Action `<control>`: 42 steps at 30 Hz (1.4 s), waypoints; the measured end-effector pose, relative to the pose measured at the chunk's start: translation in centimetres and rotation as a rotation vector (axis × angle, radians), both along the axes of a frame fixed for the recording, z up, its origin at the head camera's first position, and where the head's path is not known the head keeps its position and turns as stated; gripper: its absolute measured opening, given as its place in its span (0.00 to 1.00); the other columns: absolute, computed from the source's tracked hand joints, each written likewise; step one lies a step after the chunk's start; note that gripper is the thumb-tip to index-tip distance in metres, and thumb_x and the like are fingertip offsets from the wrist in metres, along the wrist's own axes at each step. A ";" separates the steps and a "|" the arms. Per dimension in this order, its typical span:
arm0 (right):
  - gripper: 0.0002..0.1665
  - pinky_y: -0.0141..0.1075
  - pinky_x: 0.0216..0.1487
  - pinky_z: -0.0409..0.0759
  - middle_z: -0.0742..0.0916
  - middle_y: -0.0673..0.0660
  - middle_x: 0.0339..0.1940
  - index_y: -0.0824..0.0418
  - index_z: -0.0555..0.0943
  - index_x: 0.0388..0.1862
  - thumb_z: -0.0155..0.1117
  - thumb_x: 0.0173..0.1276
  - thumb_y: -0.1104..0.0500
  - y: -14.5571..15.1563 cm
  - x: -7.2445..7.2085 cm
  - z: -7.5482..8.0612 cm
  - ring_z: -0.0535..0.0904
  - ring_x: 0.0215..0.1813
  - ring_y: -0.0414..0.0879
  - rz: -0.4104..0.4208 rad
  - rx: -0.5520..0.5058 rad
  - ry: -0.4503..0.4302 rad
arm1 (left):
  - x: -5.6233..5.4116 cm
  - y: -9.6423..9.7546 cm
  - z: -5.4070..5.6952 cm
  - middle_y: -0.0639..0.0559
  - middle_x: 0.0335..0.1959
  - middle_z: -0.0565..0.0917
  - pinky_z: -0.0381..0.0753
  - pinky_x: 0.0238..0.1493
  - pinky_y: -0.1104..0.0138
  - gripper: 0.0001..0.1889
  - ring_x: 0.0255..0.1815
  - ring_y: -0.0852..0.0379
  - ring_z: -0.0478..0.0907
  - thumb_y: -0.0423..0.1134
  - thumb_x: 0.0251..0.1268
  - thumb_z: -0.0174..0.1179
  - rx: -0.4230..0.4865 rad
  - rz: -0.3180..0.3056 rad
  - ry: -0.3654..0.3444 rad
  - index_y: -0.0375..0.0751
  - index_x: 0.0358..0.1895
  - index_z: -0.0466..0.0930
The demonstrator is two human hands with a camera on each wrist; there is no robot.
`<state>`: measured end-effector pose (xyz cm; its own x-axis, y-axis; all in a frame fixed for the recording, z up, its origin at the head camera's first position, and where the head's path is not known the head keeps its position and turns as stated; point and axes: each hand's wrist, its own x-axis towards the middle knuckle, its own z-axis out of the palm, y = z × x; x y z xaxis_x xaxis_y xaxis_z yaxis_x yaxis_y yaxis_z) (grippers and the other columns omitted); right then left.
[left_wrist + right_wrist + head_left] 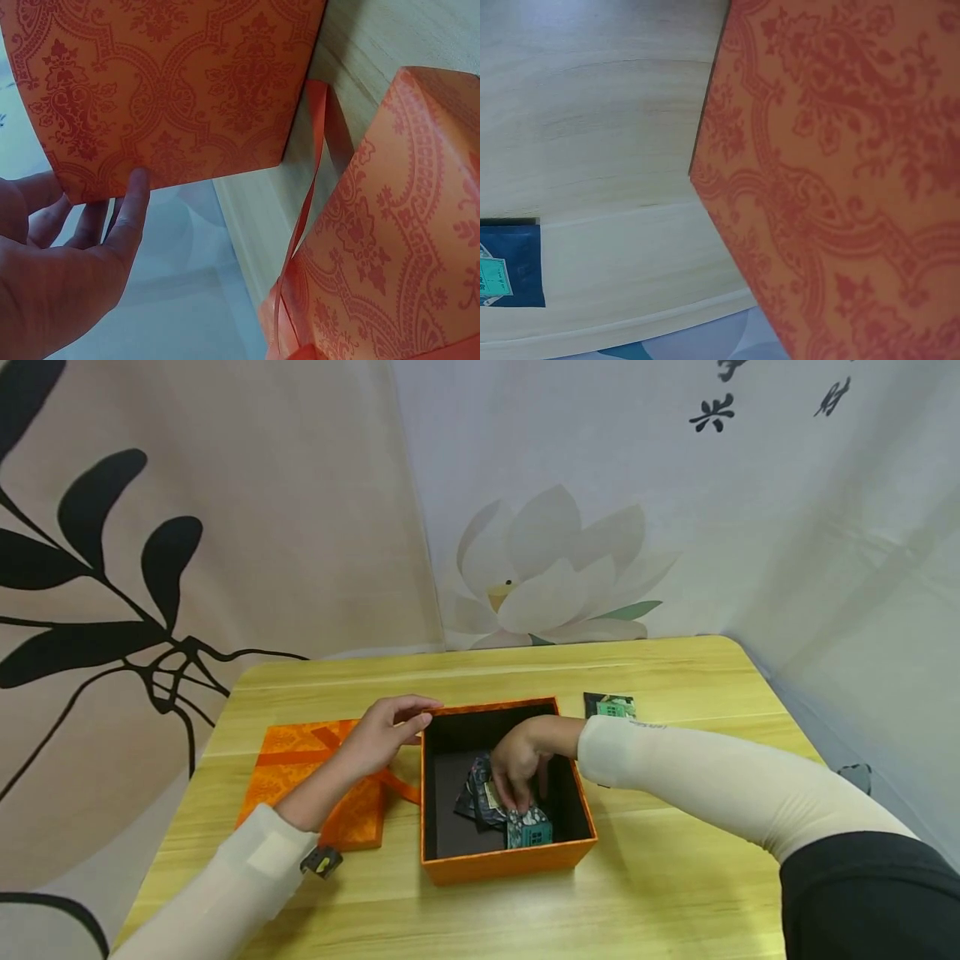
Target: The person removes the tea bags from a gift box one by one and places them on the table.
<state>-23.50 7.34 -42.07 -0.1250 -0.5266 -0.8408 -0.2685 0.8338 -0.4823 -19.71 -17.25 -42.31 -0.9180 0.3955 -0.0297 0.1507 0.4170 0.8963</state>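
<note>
While my left hand (384, 733) grips the box (510, 864), my right hand (521, 758) pinches 1 packet (531, 833) inside, apparently arranging it; next likely needs a light touch.

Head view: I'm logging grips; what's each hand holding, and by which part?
Left hand: the box, by its far left corner. Right hand: touching a packet at its upper edge; grip unclear.
</note>
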 end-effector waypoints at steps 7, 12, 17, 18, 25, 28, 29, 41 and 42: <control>0.07 0.53 0.56 0.86 0.89 0.53 0.36 0.59 0.90 0.36 0.68 0.71 0.68 0.3 -0.2 -0.1 0.86 0.41 0.46 -0.064 -0.051 -0.058 | 0.0 0.1 0.1 0.38 0.65 0.80 0.86 0.56 0.50 0.19 0.63 0.35 0.77 0.36 0.81 0.54 -0.002 -0.001 -0.006 0.35 0.68 0.78; 0.08 0.46 0.50 0.88 0.87 0.54 0.37 0.59 0.86 0.38 0.64 0.74 0.69 0.5 -0.7 0.1 0.85 0.39 0.47 -0.143 -0.099 -0.158 | 0.0 0.2 0.1 0.37 0.65 0.80 0.86 0.56 0.51 0.19 0.63 0.34 0.77 0.36 0.81 0.54 -0.005 0.003 -0.008 0.34 0.68 0.78; 0.06 0.39 0.42 0.89 0.86 0.55 0.36 0.60 0.83 0.43 0.61 0.76 0.68 0.7 -1.1 0.8 0.84 0.32 0.45 -0.228 -0.167 -0.216 | -0.1 0.1 -0.1 0.36 0.64 0.80 0.86 0.56 0.51 0.18 0.62 0.34 0.78 0.36 0.81 0.55 -0.008 0.013 -0.002 0.35 0.67 0.78; 0.06 0.38 0.40 0.89 0.86 0.55 0.36 0.60 0.83 0.43 0.61 0.77 0.69 0.8 -1.2 1.0 0.84 0.31 0.45 -0.248 -0.185 -0.220 | -0.1 0.1 -0.1 0.36 0.64 0.80 0.86 0.56 0.51 0.18 0.62 0.34 0.78 0.36 0.81 0.55 -0.008 0.013 0.001 0.34 0.67 0.78; 0.05 0.35 0.36 0.89 0.87 0.57 0.33 0.64 0.83 0.45 0.61 0.76 0.70 2.9 -2.0 3.6 0.86 0.30 0.43 -0.432 -0.349 -0.267 | 0.0 0.2 0.2 0.34 0.64 0.80 0.86 0.55 0.50 0.18 0.62 0.33 0.78 0.35 0.81 0.54 -0.001 -0.001 0.016 0.33 0.67 0.78; 0.06 0.35 0.36 0.89 0.88 0.58 0.36 0.66 0.83 0.47 0.60 0.76 0.71 4.5 -2.5 5.1 0.87 0.32 0.44 -0.509 -0.427 -0.276 | 0.1 0.1 0.2 0.35 0.64 0.80 0.86 0.56 0.50 0.18 0.62 0.33 0.78 0.35 0.81 0.54 -0.008 0.002 0.011 0.33 0.67 0.78; 0.07 0.35 0.36 0.89 0.88 0.59 0.36 0.66 0.82 0.48 0.60 0.76 0.71 5.0 -2.6 5.7 0.87 0.32 0.44 -0.533 -0.450 -0.271 | 0.1 0.1 0.2 0.35 0.64 0.80 0.86 0.56 0.50 0.18 0.62 0.33 0.78 0.35 0.81 0.54 -0.012 0.004 0.009 0.34 0.67 0.78; 0.09 0.36 0.40 0.89 0.90 0.59 0.42 0.65 0.82 0.48 0.56 0.78 0.71 15.7 -3.0 8.1 0.88 0.39 0.45 -0.666 -0.692 -0.227 | 0.0 0.1 0.1 0.38 0.65 0.80 0.86 0.55 0.52 0.18 0.63 0.34 0.77 0.36 0.81 0.55 -0.022 0.014 -0.015 0.37 0.68 0.78; 0.09 0.35 0.40 0.89 0.90 0.58 0.41 0.64 0.82 0.48 0.55 0.78 0.71 16.7 -2.9 8.0 0.88 0.39 0.45 -0.682 -0.710 -0.234 | 0.0 0.1 0.2 0.38 0.65 0.80 0.86 0.55 0.52 0.18 0.63 0.34 0.77 0.36 0.81 0.55 -0.020 0.016 -0.017 0.38 0.68 0.78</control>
